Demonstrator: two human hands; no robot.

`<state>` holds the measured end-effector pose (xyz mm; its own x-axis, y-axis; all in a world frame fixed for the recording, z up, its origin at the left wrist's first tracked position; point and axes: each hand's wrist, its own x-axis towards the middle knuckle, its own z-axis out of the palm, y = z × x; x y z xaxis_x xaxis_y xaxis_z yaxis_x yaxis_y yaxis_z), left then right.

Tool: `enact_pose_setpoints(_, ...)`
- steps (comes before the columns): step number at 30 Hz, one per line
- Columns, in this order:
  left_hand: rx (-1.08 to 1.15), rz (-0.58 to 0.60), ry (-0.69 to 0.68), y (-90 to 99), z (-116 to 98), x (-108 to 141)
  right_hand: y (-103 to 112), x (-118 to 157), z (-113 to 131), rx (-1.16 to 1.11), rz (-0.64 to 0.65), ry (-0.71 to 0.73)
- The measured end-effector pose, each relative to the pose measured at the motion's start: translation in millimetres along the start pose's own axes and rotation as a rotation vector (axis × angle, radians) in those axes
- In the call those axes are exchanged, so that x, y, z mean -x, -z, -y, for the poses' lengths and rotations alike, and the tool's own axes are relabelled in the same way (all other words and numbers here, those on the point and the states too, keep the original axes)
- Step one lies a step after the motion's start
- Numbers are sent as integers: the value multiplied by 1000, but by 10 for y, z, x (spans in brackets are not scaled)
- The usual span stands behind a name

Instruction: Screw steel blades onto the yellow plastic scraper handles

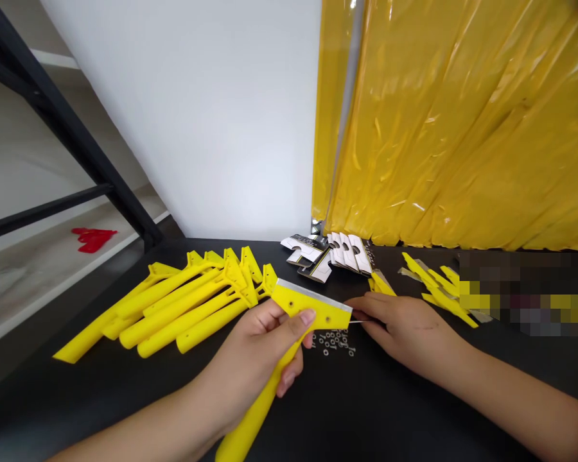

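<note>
My left hand [270,337] is closed around a yellow scraper [313,310], its thumb pressed on the flat head. The head has two small holes and a silvery strip along its upper edge; the handle slants down toward me. At the head's right end is my right hand [407,324], fingers drawn together and partly hidden. A thin pale sliver shows between its fingers and the head, too small to name. Behind and below the head, small metal screws and rings [334,341] are scattered on the black table [366,410].
Several yellow scraper handles [187,301] lie in a pile at left. White and black cards [349,252] are stacked at the back. Flat yellow strips [438,289] lie at right. A white panel [212,128] and yellow plastic sheeting [462,128] stand behind; a black-framed shelf [72,141] is at left.
</note>
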<state>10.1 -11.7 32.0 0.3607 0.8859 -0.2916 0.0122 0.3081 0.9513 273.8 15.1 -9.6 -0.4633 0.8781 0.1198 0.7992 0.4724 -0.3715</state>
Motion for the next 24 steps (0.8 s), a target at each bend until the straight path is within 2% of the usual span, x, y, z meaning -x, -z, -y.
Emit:
enact_pose_setpoints(9,86,53,22,-16,27,-23,-3,-42,3,-53,0,-77)
enact_pose_setpoints(14,126,67,-11,-23,-16,3,133,-36,16,-175,-4,-147)
enact_pose_setpoints(16,155,74,-29,-33,-34,16,212,-16,81,-410,35,-229)
enact_pose_setpoints(20,213,141,3,-81,-13,43,247,41,324,-1249,163,-462)
enact_pose_setpoints(22,231,167,22,-107,14,52,200,67,436,-1506,207,-483)
enact_pose_setpoints(24,243,182,31,-127,32,57,148,90,499,-1662,242,-468)
